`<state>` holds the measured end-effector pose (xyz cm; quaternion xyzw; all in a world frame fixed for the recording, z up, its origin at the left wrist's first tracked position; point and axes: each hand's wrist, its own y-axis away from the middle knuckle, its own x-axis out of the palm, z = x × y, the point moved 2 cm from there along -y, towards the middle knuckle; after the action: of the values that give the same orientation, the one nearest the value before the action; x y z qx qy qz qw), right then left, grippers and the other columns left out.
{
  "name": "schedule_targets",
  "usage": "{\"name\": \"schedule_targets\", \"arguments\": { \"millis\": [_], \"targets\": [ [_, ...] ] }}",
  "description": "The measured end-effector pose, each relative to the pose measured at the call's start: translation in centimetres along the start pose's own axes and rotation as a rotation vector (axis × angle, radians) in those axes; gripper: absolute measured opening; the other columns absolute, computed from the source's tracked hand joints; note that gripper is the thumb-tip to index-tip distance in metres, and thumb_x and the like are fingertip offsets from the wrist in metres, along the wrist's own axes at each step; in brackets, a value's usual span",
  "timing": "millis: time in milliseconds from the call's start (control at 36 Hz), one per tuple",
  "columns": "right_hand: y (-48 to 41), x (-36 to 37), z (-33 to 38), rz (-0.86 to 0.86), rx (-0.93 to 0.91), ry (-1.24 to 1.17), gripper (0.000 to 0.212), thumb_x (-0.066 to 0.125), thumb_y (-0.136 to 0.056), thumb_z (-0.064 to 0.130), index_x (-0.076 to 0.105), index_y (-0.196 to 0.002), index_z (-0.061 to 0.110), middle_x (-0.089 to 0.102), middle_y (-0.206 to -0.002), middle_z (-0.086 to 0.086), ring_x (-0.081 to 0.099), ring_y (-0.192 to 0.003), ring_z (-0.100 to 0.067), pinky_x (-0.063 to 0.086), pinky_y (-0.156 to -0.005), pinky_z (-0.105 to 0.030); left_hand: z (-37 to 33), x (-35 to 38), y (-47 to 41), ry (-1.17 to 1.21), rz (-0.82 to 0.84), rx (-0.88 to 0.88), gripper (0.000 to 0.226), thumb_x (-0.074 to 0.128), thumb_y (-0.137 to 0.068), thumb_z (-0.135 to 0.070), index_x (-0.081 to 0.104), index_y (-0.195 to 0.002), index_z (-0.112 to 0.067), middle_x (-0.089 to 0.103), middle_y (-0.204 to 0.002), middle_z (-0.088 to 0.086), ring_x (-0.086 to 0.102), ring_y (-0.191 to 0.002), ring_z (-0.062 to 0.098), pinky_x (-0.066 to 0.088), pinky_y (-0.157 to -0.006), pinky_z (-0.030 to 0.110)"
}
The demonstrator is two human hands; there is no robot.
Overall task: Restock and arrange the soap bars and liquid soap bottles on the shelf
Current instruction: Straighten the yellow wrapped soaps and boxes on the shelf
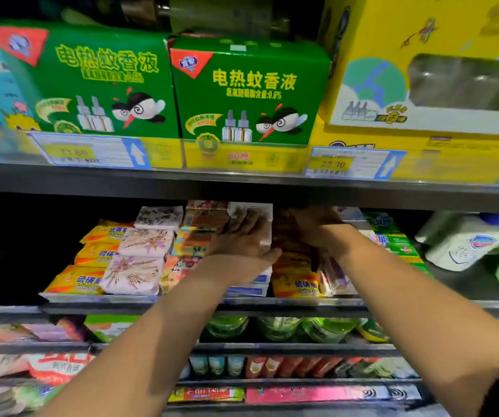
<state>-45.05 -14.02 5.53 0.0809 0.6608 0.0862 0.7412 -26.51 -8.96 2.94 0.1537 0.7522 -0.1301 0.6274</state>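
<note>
Reaches both arms into the shelf. Lays left hand flat, fingers straight and apart, against white soap bars. Buries right hand behind orange soap bars; cannot tell its grip, blurred and shadowed.

At 12 o'clock 2 boxes stand side by side on the top shelf, with a bigger box at 2. 1 shelf down, soap bars lie stacked in rows at 9. The left hand and right hand sit side by side among the middle stacks, and pouches lie at 3.
</note>
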Motion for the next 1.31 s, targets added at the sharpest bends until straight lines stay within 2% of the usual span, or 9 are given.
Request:
{"name": "schedule_targets", "arguments": {
  "millis": [83, 222, 556, 639, 750, 861, 972, 1167, 1306],
  "targets": [
    [-0.8, 1.0, 0.0, -0.001, -0.011, 0.051, 0.043, 0.038, -0.107, 0.034, 0.048, -0.142, 0.012, 0.052, -0.142, -0.017, 0.048, -0.129, -0.033, 0.037, -0.097, -0.034, -0.2, -0.3, 0.0, -0.031, 0.083, -0.033, 0.079, 0.025, -0.097, -0.069, -0.005, -0.159, -0.029, -0.015, -0.165, -0.008, -0.016, -0.152, 0.015, 0.000, -0.124, 0.040],
    [-1.4, 1.8, -0.7, -0.167, 0.027, 0.105, 0.049, 0.027, -0.107, 0.034, 0.024, -0.154, 0.020, 0.026, -0.159, -0.020, 0.031, -0.143, -0.039, 0.029, -0.112, -0.044, -0.1, -0.1, 0.0, -0.038, 0.059, -0.037, 0.080, 0.025, -0.097, -0.069, -0.004, -0.159, -0.028, -0.012, -0.166, -0.008, -0.013, -0.152, 0.014, -0.001, -0.124, 0.036],
    [-0.8, 1.5, -1.0, -0.163, -0.024, -0.061, 0.037, 0.049, -0.095, 0.047, 0.060, -0.125, 0.029, 0.057, -0.130, -0.004, 0.054, -0.113, -0.030, 0.041, -0.085, -0.034, -0.3, -0.2, 0.2, -0.019, 0.048, -0.032, 0.080, 0.024, -0.095, -0.071, -0.002, -0.159, -0.030, -0.012, -0.166, -0.008, -0.013, -0.153, 0.014, 0.000, -0.124, 0.041],
    [-0.8, 1.3, -0.7, -0.094, -0.023, -0.055, 0.036, 0.059, -0.093, 0.029, 0.058, -0.128, 0.030, 0.056, -0.135, -0.011, 0.055, -0.117, -0.035, 0.047, -0.097, -0.043, -0.4, -0.2, 0.4, 0.021, 0.006, -0.038, 0.079, 0.025, -0.096, -0.069, 0.002, -0.160, -0.029, -0.008, -0.167, -0.007, -0.010, -0.153, 0.015, -0.001, -0.124, 0.041],
    [-1.0, 1.4, -0.4, -0.101, 0.004, 0.101, 0.058, 0.066, -0.088, 0.030, 0.043, -0.142, 0.031, 0.042, -0.151, -0.012, 0.042, -0.134, -0.037, 0.039, -0.107, -0.043, -0.3, -0.1, 0.6, 0.022, -0.026, -0.004, 0.079, 0.026, -0.097, -0.067, 0.005, -0.160, -0.024, -0.005, -0.168, -0.003, -0.008, -0.154, 0.018, 0.000, -0.124, 0.044],
    [-0.5, 2.1, 0.0, 0.223, 0.106, -0.130, 0.044, 0.059, -0.098, 0.014, 0.047, -0.140, 0.008, 0.055, -0.136, -0.017, 0.055, -0.120, -0.032, 0.043, -0.091, -0.033, -0.3, -0.4, 0.8, 0.030, -0.050, 0.002, 0.075, 0.029, -0.097, -0.062, 0.014, -0.159, -0.023, 0.002, -0.168, -0.003, -0.002, -0.154, 0.018, 0.007, -0.124, 0.043],
    [-0.3, 2.3, 0.4, 0.248, 0.147, -0.184, 0.046, 0.061, -0.096, 0.010, 0.048, -0.140, 0.002, 0.056, -0.136, -0.018, 0.053, -0.126, -0.037, 0.045, -0.099, -0.037, -0.4, -0.5, 1.1, 0.038, -0.054, -0.021, 0.075, 0.030, -0.096, -0.065, 0.017, -0.157, -0.023, 0.010, -0.166, -0.003, 0.002, -0.153, 0.019, 0.011, -0.122, 0.043],
    [-0.5, 0.4, -1.4, -0.029, 0.066, -0.170, 0.073, 0.076, -0.074, 0.052, 0.046, -0.139, 0.035, 0.056, -0.136, -0.005, 0.058, -0.115, -0.025, 0.047, -0.085, -0.029, -0.5, -1.4, 1.6, 0.054, -0.013, -0.039, 0.073, 0.032, -0.096, -0.066, 0.022, -0.155, -0.023, 0.022, -0.163, 0.000, 0.015, -0.151, 0.025, 0.019, -0.118, 0.045],
    [2.1, 0.9, -2.3, 0.165, 0.150, -0.376, 0.038, 0.067, -0.092, 0.044, 0.061, -0.122, 0.021, 0.064, -0.120, -0.009, 0.061, -0.109, -0.026, 0.048, -0.099, -0.038, -0.2, -0.8, 1.1, 0.057, 0.029, -0.023, 0.078, 0.026, -0.097, -0.066, 0.007, -0.159, -0.023, -0.002, -0.168, -0.004, -0.008, -0.153, 0.018, 0.002, -0.123, 0.046]
  ]
}}
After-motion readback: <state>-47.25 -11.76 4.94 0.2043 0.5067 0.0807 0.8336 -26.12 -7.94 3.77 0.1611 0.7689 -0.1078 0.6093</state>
